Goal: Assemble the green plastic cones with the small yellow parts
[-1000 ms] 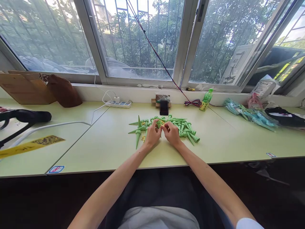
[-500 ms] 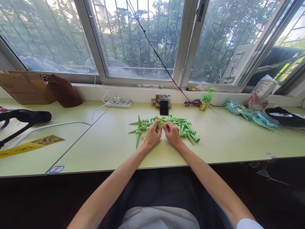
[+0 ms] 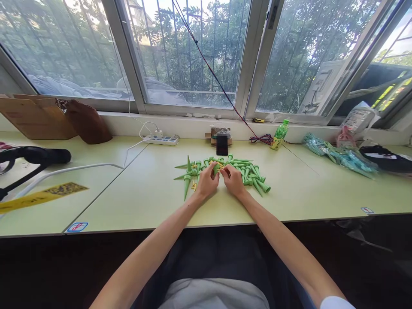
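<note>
My left hand [image 3: 207, 182] is closed around a green plastic spike [image 3: 216, 169], mostly covered by the fingers. Close beside it, the fingertips of my right hand [image 3: 233, 180] are pinched together at the spike's near end. Whatever they grip is too small to make out. Green cone-shaped spikes [image 3: 187, 185] lie to the left of my hands, some crossing each other. A larger heap of green spikes [image 3: 254, 174] lies to the right. Small yellow plastic pieces [image 3: 194, 185] are scattered by my left hand, and more yellow bits show just behind the fingertips.
Behind the heap a dark phone [image 3: 222, 145] leans against a small box. A green-labelled bottle [image 3: 279, 134] and coiled cable [image 3: 261, 138] stand right of it. A power strip [image 3: 161, 140] lies back left; bagged items [image 3: 346, 156] lie far right. The table's front edge [image 3: 219, 225] is under my forearms.
Both hands stay together in almost the same place, with the green spike still in the left. The view has shifted very slightly.
</note>
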`<state>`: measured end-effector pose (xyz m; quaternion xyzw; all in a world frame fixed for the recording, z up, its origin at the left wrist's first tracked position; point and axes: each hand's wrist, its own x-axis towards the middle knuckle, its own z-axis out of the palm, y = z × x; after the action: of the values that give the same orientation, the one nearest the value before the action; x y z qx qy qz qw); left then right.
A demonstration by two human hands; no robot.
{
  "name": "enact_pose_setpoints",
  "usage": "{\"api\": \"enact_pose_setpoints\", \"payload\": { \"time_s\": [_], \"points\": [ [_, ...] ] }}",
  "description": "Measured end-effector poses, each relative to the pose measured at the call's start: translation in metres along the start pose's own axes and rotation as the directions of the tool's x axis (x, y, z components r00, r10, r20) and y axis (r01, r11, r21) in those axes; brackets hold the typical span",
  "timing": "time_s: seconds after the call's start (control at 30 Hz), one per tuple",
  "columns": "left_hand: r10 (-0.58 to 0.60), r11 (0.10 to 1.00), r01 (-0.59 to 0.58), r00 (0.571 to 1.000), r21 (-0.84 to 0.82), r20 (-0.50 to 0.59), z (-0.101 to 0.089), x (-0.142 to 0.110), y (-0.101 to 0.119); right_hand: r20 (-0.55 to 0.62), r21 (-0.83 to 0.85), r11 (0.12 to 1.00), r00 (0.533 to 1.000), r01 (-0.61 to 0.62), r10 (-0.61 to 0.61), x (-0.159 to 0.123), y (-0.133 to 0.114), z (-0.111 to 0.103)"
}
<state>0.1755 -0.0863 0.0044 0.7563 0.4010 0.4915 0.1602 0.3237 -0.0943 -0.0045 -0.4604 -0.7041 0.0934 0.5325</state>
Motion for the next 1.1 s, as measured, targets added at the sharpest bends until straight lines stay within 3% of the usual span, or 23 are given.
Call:
{"api": "enact_pose_setpoints", "payload": {
  "time_s": [1.1],
  "points": [
    [0.039,0.999,-0.04,0.999,0.027,0.032,-0.0009,0.0,0.0045,-0.007,-0.037,0.999,1.0,-0.018,0.017,0.0004,-0.0008,-0.0008]
  ]
}}
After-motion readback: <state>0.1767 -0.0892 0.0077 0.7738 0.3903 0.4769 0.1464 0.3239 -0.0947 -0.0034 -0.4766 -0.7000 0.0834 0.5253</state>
